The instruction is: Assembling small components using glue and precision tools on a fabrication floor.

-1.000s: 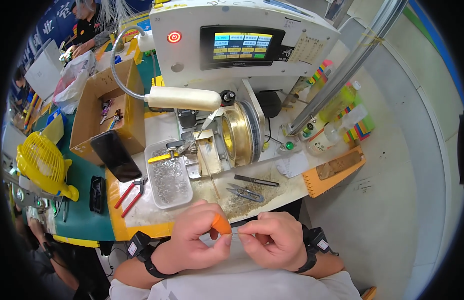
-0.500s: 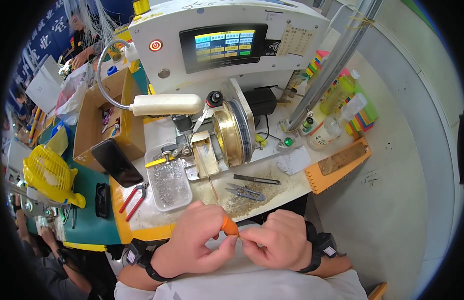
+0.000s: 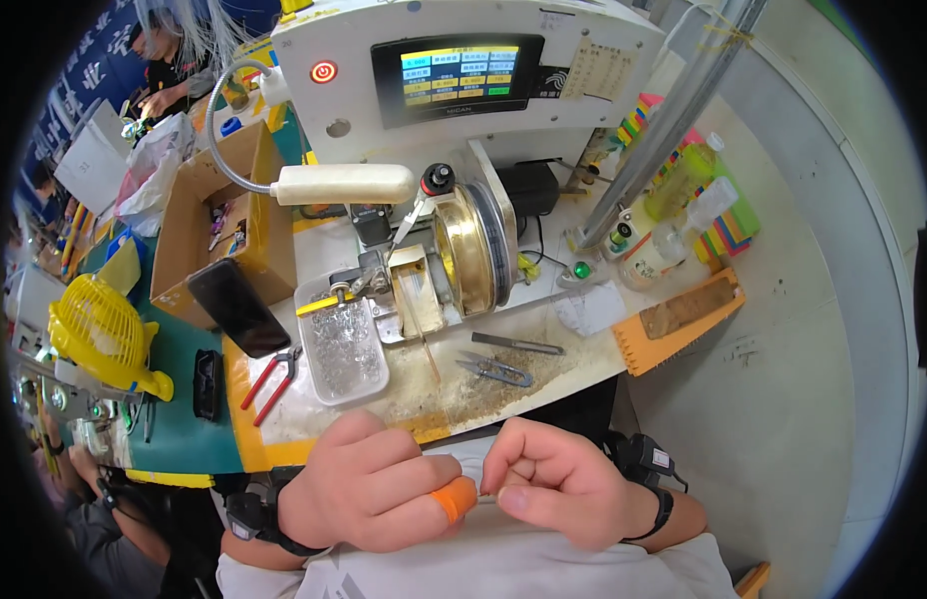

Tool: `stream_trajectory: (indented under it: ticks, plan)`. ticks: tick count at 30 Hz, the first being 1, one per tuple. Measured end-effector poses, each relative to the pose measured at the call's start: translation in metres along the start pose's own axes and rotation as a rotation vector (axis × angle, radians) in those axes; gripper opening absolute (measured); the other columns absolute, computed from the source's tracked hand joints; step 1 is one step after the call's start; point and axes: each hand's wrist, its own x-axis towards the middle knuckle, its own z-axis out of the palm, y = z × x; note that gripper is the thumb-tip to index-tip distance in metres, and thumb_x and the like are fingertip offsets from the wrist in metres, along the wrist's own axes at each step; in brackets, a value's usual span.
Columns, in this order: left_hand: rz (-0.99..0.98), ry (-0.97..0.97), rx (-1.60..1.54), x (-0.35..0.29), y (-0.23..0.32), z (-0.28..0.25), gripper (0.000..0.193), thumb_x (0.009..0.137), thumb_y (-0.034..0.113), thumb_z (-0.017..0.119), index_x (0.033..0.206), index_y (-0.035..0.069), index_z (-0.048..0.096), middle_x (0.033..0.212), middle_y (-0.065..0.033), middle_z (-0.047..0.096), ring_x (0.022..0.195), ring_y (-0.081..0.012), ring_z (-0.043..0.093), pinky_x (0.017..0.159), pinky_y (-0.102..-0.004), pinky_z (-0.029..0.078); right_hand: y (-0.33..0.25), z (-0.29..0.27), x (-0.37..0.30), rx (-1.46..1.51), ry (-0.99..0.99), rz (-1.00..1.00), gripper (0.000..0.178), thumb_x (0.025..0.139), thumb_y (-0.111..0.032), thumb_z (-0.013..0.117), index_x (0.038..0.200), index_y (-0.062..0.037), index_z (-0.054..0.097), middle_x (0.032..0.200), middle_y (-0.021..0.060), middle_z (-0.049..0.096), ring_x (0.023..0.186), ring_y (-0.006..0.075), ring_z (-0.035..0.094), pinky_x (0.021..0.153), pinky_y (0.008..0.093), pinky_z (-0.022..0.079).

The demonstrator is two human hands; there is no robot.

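Both my hands are in front of my body, just off the table's near edge, fingertips almost meeting. My left hand [image 3: 374, 489] is closed, its back upward and its thumb hidden; an orange finger cot [image 3: 454, 499] covers one fingertip. My right hand [image 3: 568, 484] has curled fingers, with thumb and forefinger brought together close to that cot. A tiny thin thing seems to lie between the fingertips, too small to name. Beyond the hands on the table are grey thread snips [image 3: 495, 368], a dark tweezers-like tool [image 3: 518, 344] and a thin stick [image 3: 429, 354].
A white machine with a screen [image 3: 459, 78] and a brass wheel [image 3: 463, 250] stands ahead. Left of it are a clear tray of small bits [image 3: 342, 354], red-handled pliers [image 3: 272, 387], a phone [image 3: 237, 307], a cardboard box [image 3: 174, 265] and a yellow fan [image 3: 102, 329]. Bottles [image 3: 655, 258] stand right.
My left hand has rolled over, back now upward, thumb gone from sight. The right hand has turned, showing its thumb and curled fingers. The whole view has shifted slightly.
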Motion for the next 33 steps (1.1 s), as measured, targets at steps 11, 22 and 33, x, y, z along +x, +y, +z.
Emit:
stream_trajectory:
  ticks: [11, 22, 33]
  plan:
    - [0.065, -0.220, 0.113, 0.006, -0.004, 0.039, 0.022, 0.072, 0.017, 0.078, 0.086, 0.019, 0.061, 0.097, 0.0051, 0.070, 0.067, -0.0128, 0.053, 0.062, -0.0325, 0.035, 0.052, -0.040, -0.004, 0.032, 0.136, 0.008, 0.010, 0.108, -0.012, 0.060, 0.109, -0.0019, 0.061, 0.079, -0.0107, 0.051, 0.069, -0.0015, 0.040, 0.062, 0.0198, 0.034]
    - [-0.049, -0.327, -0.034, 0.093, 0.001, 0.139, 0.043, 0.081, 0.020, 0.079, 0.118, 0.003, 0.064, 0.129, -0.0124, 0.064, 0.118, -0.0363, 0.059, 0.099, -0.0469, 0.046, 0.075, -0.148, -0.071, 0.017, 0.947, -0.460, 0.013, 0.106, -0.022, 0.065, 0.106, -0.0087, 0.068, 0.080, -0.0081, 0.058, 0.064, 0.0007, 0.047, 0.053, 0.0200, 0.037]
    - [0.161, -0.282, -0.204, 0.198, -0.001, 0.308, 0.048, 0.091, 0.024, 0.072, 0.125, -0.006, 0.057, 0.145, -0.0241, 0.055, 0.140, -0.0448, 0.047, 0.117, -0.0477, 0.042, 0.049, -0.282, -0.119, 0.385, 1.189, -0.775, 0.006, 0.104, -0.017, 0.065, 0.103, -0.0118, 0.062, 0.062, -0.0118, 0.035, 0.050, 0.0022, 0.030, 0.046, 0.0226, 0.022]
